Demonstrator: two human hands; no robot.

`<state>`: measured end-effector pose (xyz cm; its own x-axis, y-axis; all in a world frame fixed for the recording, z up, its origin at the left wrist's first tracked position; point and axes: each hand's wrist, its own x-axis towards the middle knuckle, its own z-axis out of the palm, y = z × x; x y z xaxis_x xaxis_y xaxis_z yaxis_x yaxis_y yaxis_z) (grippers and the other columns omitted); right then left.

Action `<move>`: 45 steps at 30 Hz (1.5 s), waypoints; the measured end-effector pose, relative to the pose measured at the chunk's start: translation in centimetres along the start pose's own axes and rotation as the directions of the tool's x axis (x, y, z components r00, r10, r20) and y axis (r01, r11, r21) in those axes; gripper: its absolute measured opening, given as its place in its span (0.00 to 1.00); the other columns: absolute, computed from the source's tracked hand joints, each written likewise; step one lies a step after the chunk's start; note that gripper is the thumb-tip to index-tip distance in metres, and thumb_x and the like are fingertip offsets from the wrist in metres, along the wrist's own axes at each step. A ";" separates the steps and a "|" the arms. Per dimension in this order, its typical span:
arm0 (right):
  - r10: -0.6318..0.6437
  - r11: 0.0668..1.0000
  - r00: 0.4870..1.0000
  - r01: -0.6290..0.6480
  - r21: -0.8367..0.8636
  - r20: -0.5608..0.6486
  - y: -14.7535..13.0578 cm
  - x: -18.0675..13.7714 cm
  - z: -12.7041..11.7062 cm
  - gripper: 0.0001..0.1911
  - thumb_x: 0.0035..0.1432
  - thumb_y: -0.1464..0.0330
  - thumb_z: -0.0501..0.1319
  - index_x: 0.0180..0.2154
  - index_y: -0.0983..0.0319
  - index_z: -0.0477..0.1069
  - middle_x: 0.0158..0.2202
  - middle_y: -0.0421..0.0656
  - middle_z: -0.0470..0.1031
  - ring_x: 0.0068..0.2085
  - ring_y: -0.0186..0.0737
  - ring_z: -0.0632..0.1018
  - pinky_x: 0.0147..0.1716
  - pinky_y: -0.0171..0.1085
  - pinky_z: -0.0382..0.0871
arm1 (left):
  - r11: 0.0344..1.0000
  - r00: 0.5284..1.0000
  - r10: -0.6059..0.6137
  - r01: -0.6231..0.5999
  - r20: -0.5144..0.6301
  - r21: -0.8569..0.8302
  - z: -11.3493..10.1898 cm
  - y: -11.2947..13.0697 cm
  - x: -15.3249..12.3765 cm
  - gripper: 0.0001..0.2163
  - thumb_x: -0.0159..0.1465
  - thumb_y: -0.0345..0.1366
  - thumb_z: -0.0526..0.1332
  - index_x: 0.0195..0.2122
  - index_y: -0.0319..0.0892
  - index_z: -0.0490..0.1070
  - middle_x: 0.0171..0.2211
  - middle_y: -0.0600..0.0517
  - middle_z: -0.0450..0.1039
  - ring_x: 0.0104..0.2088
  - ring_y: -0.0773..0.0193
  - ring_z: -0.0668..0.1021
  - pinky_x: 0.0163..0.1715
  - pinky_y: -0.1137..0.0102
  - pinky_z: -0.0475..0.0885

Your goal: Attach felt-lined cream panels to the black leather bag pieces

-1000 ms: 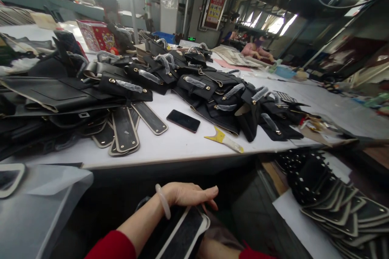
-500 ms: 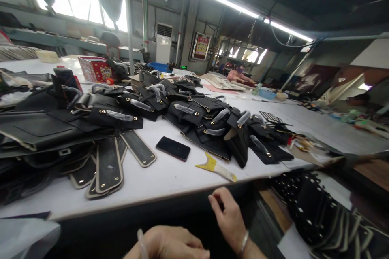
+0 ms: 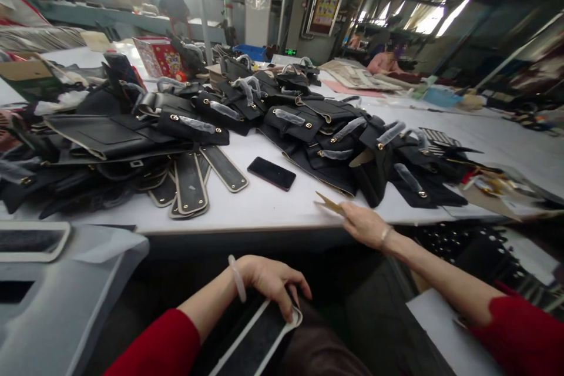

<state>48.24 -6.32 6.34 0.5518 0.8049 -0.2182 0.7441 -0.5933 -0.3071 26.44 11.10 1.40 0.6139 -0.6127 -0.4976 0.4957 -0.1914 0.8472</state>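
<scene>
My left hand (image 3: 275, 282) bends over my lap, fingers closed on the end of a black strap panel (image 3: 259, 343) with pale edging. The panel slants down toward the lower left. At the table's front edge, my right hand (image 3: 365, 223) grips a flat yellow tool with a V-notched end (image 3: 331, 204). The notch points left, and the rest of the tool is hidden in my fingers. A dark phone (image 3: 271, 173) lies to the left of this tool. Farther left, several similar black strap panels (image 3: 191, 185) overlap on the table.
Black bag pieces with wrapped handles (image 3: 304, 123) heap across the white table (image 3: 247, 211). A grey plastic-covered surface (image 3: 88, 282) stands at my left, bearing another edged panel (image 3: 33, 242). Polka-dotted black pieces (image 3: 467, 247) lie low on the right. Another person (image 3: 385, 61) sits far back.
My right hand has reached forward and taken the notched yellow tool off the table. The panel in my left hand has come into view. The camera view has tilted down and turned left.
</scene>
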 end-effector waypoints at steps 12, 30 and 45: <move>-0.099 0.843 0.765 -0.275 0.462 0.636 -7.4 -11.1 4.4 0.09 0.57 0.65 0.56 0.28 0.62 0.66 0.22 0.34 0.63 0.20 0.28 0.64 0.16 0.26 0.53 | 0.989 0.997 -0.008 0.020 -0.081 0.149 0.2 0.8 -0.9 0.43 0.42 0.46 0.73 0.60 0.39 0.64 0.43 0.47 0.76 0.41 0.53 0.78 0.39 0.66 0.73; 0.003 0.765 0.778 -0.407 0.500 0.629 -9.3 -11.3 5.9 0.12 0.61 0.61 0.51 0.32 0.61 0.68 0.19 0.35 0.67 0.12 0.30 0.64 0.07 0.27 0.53 | 0.971 0.981 0.031 0.015 -0.192 0.237 0.3 1.5 -1.8 0.42 0.47 0.48 0.69 0.63 0.39 0.62 0.41 0.47 0.76 0.40 0.53 0.77 0.37 0.67 0.72; 0.061 0.724 0.725 -0.505 0.469 0.686 -10.8 -11.4 6.6 0.16 0.63 0.60 0.50 0.37 0.64 0.69 0.22 0.38 0.68 0.16 0.30 0.68 0.09 0.25 0.57 | 0.996 0.980 0.060 -0.047 -0.192 0.070 0.4 0.4 -1.6 0.42 0.47 0.34 0.69 0.64 0.43 0.57 0.36 0.52 0.76 0.34 0.59 0.77 0.28 0.73 0.69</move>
<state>31.40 -9.04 6.07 0.1868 0.5519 -0.8127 0.0833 -0.8332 -0.5467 25.44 11.73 2.60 0.7487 -0.4649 -0.4727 0.4221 -0.2155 0.8806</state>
